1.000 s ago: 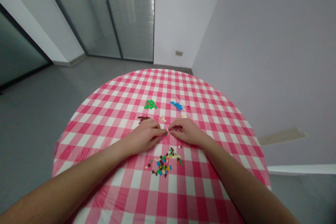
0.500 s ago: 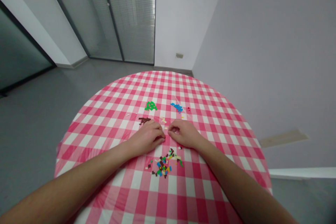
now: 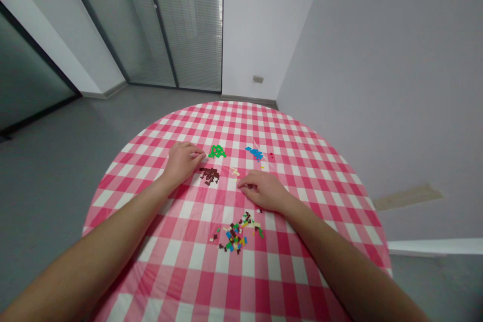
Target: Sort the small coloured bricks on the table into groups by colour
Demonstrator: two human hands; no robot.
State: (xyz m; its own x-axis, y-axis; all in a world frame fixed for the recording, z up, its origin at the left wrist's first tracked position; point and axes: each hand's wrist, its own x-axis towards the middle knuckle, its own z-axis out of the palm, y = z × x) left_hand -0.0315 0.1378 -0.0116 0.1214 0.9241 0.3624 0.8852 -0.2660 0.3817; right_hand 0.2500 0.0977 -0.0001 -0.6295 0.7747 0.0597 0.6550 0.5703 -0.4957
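Observation:
My left hand (image 3: pixel 184 162) is closed, thumb and fingers drawn together just left of the pile of green bricks (image 3: pixel 217 151). Whatever it may pinch is too small to make out. Just below its fingertips lies a pile of dark brown bricks (image 3: pixel 210 175). My right hand (image 3: pixel 264 190) is closed too, its fingertips low over the cloth beside a few cream bricks (image 3: pixel 235 172); I cannot see what is in its pinch. Nearer to me, between my forearms, is a mixed heap of small bricks (image 3: pixel 234 236) in brown, green, blue, yellow and white.
Blue bricks (image 3: pixel 254 153) lie in a pile beyond my right hand, with a few red bricks (image 3: pixel 271 155) to their right. A red-and-white checked cloth (image 3: pixel 302 302) covers the round table. Glass doors (image 3: pixel 188 25) and a grey wall (image 3: pixel 396 85) stand behind it.
My left hand has moved away to the left and farther out, from beside the right hand to the green bricks, uncovering the brown pile. My right hand has shifted slightly left.

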